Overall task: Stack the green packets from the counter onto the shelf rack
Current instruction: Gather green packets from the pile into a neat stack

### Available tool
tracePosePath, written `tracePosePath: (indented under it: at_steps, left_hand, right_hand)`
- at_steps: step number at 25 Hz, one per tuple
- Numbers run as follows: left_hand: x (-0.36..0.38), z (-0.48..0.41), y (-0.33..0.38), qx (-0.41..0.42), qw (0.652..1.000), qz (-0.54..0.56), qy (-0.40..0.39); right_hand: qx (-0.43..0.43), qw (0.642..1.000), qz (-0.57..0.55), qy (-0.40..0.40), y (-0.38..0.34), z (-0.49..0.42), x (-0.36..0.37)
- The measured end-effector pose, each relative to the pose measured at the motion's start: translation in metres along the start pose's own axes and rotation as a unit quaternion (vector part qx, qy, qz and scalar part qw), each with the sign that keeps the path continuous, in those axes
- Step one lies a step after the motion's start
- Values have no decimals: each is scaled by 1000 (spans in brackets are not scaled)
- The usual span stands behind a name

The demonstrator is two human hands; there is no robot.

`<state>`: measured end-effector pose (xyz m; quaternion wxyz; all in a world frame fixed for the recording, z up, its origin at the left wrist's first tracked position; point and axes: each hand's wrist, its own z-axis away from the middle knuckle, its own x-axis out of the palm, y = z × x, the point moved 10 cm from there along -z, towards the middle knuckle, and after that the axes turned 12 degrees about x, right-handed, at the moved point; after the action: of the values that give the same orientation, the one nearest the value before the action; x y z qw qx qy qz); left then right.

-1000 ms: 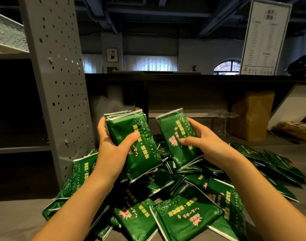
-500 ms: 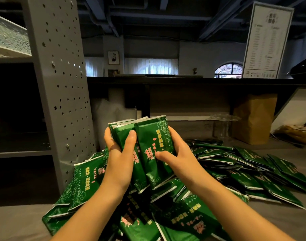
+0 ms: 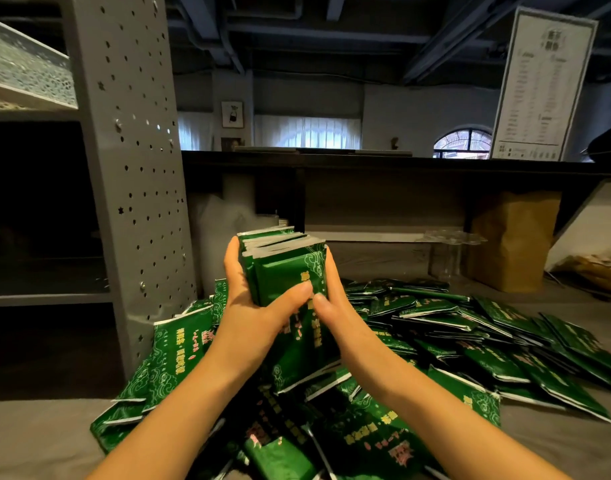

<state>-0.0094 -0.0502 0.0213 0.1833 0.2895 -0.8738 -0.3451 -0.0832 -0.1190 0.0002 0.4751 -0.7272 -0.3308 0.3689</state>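
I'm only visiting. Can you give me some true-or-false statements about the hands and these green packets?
1. The left hand and the right hand grip one bundle of packets between them. True.
2. Loose packets lie piled on the counter. True.
3. The bundle rests on a shelf. False: it is held in the air above the loose packets.
4. The brown paper bag stands left of the hands. False: the brown paper bag stands far right.

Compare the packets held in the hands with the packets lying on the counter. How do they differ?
The held bundle stands upright with its edges squared; the counter pile lies flat, scattered at many angles. The left hand and right hand grip the held bundle from both sides; the counter pile lies loose, with no hand holding it. Both are green printed packets.
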Motion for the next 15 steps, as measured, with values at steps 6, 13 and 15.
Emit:
tracePosePath:
  at_steps: [6,13,15]
  left_hand:
    - [-4,-9,7,-12,999,21,-40]
    - [-28,11,45,-7,993,0,-121]
    - [-49,25,56,-2,992,-15,-122]
  right_hand:
    - [-27,999,25,0,-16,10,-2]
    - [-23,997,48,-51,-45,13,25]
    - [-22,997,29,-67,-46,18,48]
